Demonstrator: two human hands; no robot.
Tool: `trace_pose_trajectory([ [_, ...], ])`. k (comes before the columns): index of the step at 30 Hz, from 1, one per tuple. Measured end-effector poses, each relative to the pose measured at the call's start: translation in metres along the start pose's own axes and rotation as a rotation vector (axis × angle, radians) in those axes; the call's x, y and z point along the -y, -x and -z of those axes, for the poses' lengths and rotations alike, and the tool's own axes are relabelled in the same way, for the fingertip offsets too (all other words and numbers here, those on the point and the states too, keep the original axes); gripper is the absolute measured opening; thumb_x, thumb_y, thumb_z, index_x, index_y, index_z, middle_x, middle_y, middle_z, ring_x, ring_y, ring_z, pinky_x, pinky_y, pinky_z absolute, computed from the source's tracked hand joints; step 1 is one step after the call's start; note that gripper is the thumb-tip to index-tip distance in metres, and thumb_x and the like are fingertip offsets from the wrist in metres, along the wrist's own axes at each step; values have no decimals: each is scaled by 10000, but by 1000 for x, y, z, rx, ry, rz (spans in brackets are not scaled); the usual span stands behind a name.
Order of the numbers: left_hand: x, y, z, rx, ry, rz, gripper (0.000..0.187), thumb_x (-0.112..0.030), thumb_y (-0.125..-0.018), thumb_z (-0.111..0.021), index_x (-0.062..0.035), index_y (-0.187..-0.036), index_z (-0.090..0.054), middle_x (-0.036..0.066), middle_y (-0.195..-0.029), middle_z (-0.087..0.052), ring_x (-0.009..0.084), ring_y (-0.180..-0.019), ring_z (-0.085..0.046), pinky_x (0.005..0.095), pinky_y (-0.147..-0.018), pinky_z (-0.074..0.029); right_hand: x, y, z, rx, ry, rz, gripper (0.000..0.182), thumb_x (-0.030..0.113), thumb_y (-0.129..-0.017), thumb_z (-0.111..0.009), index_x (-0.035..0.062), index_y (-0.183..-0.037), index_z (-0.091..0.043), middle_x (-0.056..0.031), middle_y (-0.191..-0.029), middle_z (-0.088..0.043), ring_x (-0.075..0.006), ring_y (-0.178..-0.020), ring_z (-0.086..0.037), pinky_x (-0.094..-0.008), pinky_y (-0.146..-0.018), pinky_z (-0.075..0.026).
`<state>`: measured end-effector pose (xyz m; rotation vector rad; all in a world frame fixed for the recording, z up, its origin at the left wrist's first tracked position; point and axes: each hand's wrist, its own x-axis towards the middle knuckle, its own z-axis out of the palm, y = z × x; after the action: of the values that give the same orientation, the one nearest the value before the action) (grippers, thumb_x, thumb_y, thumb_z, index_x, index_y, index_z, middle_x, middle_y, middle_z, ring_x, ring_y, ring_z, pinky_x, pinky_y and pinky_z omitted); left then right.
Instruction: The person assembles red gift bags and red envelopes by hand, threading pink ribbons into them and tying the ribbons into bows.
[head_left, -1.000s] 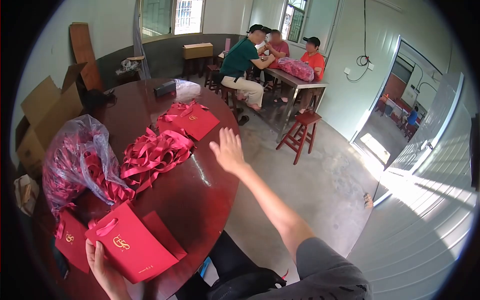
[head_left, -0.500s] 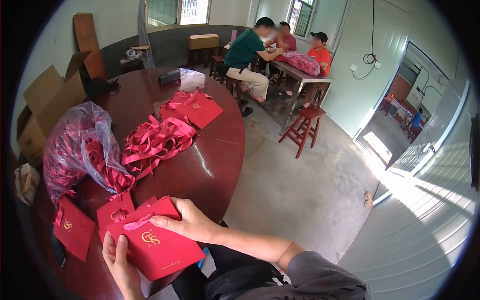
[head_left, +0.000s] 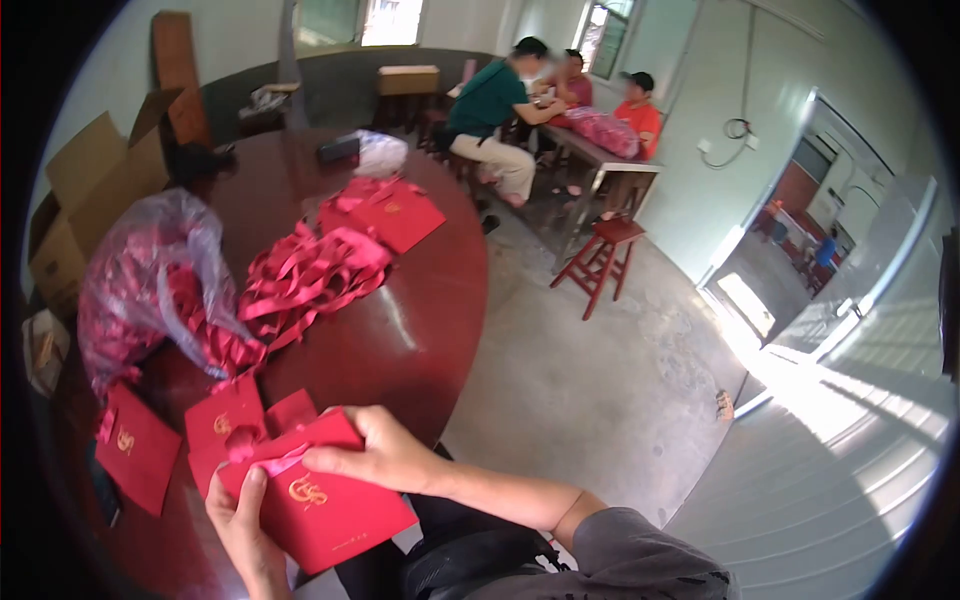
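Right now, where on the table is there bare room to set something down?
The table is bare between the ribbon pile and the table's right edge, and farther back between the plastic bag and black box. It is crowded at the near left, where the left hand and right hand hold a red bag close to other red bags.

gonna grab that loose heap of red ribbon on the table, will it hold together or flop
The heap of loose red fabric ribbons will probably flop, since its loops droop. Overlapping strands may tangle and drag neighbours; the satiny sheen suggests some slipperiness.
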<state>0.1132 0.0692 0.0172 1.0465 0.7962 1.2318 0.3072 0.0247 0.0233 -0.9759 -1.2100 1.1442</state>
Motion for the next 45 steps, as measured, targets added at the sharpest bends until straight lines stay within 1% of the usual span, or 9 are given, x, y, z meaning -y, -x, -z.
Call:
trace_pose_trajectory([
  [10, 0, 11, -1, 51, 29, 69, 190, -42, -846, -682, 1, -1024, -630, 42, -898, -680, 102, -804, -627, 243, -748, -506, -10, 4, 3, -56, -121, -75, 130, 51, -870, -648, -10, -985, -655, -10, -874, -660, -60, -779, -599, -224, -717, -491],
  [15, -1, 20, 6, 173, 3, 16, 213, -62, -862, -686, 3, -1060, -639, 57, -933, -696, 98, -845, -636, 249, -780, -519, 0, 6, 6, 67, -240, -155, 298, 155, -881, -631, -39, -1107, -637, -123, -1034, -683, -174, -968, -639, -313, -920, -469],
  [22, -1, 49, 17, 243, -28, 3, 241, -108, -915, -626, 23, -1116, -634, 86, -1005, -694, 123, -926, -631, 276, -856, -498, 10, 26, -2, 36, -118, -132, 224, 123, -890, -619, -47, -1028, -667, -147, -989, -693, -202, -938, -652, -319, -892, -485],
  [27, 11, 84, 25, 119, -32, 50, 222, -139, -925, -604, 21, -1070, -653, 86, -1010, -692, 126, -911, -630, 284, -855, -494, 10, 53, -34, -127, 158, 36, 142, 22, -908, -574, -52, -984, -668, -97, -878, -684, -124, -792, -644, -240, -733, -503],
  [31, 8, 105, 39, 14, -41, 7, 227, -132, -917, -620, 28, -1074, -651, 83, -1009, -691, 114, -901, -626, 274, -839, -497, -2, 53, -53, -81, 216, 57, 153, 56, -929, -561, -33, -1015, -651, -69, -829, -673, -115, -777, -637, -243, -738, -498],
  [34, -9, 100, 56, -88, -146, -19, 215, -121, -912, -615, 30, -1061, -647, 92, -1020, -691, 125, -894, -630, 279, -839, -497, 3, 36, -64, 53, 213, 75, 230, 110, -948, -563, -34, -1121, -610, -89, -971, -670, -126, -835, -633, -255, -780, -492],
  [38, -47, 54, 99, -298, -67, -269, 278, -151, -918, -628, -3, -1154, -617, 62, -1058, -671, 110, -943, -617, 253, -843, -486, 16, 21, -65, 31, 206, 276, 397, 144, -973, -523, -6, -1338, -478, -142, -1150, -630, -173, -1013, -617, -295, -886, -481],
  [40, -71, 19, 120, -386, -228, -542, 322, -168, -926, -620, -23, -1212, -598, 39, -1056, -655, 88, -944, -604, 237, -826, -481, 3, 27, -47, -83, 463, 394, 402, 139, -963, -539, 0, -1336, -484, -144, -1157, -628, -179, -1019, -615, -304, -902, -478],
  [45, -77, -81, 181, -429, -308, -600, 390, -221, -902, -658, -10, -1225, -593, 49, -1035, -653, 87, -912, -584, 235, -798, -475, -61, 49, 17, -393, 725, 295, 317, 8, -913, -537, -1, -1229, -548, -139, -1116, -633, -189, -1005, -618, -300, -898, -479],
])
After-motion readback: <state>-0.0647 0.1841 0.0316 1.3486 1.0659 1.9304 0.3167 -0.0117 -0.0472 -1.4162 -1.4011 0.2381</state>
